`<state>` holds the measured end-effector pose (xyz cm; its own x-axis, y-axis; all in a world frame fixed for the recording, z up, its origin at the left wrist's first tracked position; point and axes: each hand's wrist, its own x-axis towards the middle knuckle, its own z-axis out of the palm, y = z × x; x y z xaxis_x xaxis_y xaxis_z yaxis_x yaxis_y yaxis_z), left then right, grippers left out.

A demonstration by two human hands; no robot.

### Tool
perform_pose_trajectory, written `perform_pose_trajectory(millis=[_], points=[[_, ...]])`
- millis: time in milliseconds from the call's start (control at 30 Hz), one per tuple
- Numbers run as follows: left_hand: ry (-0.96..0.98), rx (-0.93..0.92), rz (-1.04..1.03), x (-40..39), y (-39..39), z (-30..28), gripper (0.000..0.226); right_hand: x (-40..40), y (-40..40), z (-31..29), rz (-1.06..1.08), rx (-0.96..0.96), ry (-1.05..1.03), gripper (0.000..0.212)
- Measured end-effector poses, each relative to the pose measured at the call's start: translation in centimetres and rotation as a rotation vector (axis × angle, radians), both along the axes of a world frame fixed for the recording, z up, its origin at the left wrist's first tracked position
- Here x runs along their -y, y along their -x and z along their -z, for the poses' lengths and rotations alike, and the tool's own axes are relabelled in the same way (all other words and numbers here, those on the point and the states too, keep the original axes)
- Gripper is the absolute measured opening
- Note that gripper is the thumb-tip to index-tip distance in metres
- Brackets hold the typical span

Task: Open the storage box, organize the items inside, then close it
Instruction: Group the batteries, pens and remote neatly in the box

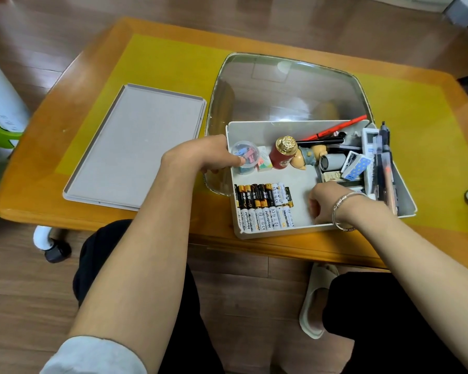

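Storage box, white rigid plastic [254,233], looks light; left hand [214,155] grips its rim, right hand [326,202] curled, contents unclear.

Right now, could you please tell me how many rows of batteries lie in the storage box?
2. The black and gold row lies farther in; the white row lies along the near wall of the storage box. The right hand may hide more.

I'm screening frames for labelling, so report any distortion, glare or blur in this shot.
Head view: wide-angle bowing curves the orange wooden table edges; ceiling light reflects as glare in the clear curved-glass tabletop panel; floor corners are soft; the rows of black and white batteries in the white plastic storage box stay sharp, labels legible.
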<state>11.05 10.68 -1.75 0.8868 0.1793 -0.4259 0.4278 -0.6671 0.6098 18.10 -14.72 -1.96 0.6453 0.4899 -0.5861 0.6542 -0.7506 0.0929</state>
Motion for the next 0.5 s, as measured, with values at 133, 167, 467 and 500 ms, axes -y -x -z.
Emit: perform_pose_trajectory(millis=[133, 167, 467, 500], points=[[0.000, -0.005, -0.003, 0.02, -0.01, -0.01, 0.034, 0.04, -0.03, 0.29, -0.020, 0.041, -0.010, 0.005], [0.000, -0.005, -0.002, 0.04, -0.01, -0.03, 0.035, 0.07, -0.06, 0.35, -0.017, 0.052, -0.035, 0.006], [-0.023, -0.013, 0.016, -0.01, -0.12, 0.01, 0.033, 0.23, -0.19, 0.77, 0.120, 0.014, -0.453, 0.019], [-0.024, -0.013, 0.017, -0.01, -0.12, 0.01, 0.033, 0.12, -0.12, 0.88, 0.119, 0.021, -0.496, 0.019]])
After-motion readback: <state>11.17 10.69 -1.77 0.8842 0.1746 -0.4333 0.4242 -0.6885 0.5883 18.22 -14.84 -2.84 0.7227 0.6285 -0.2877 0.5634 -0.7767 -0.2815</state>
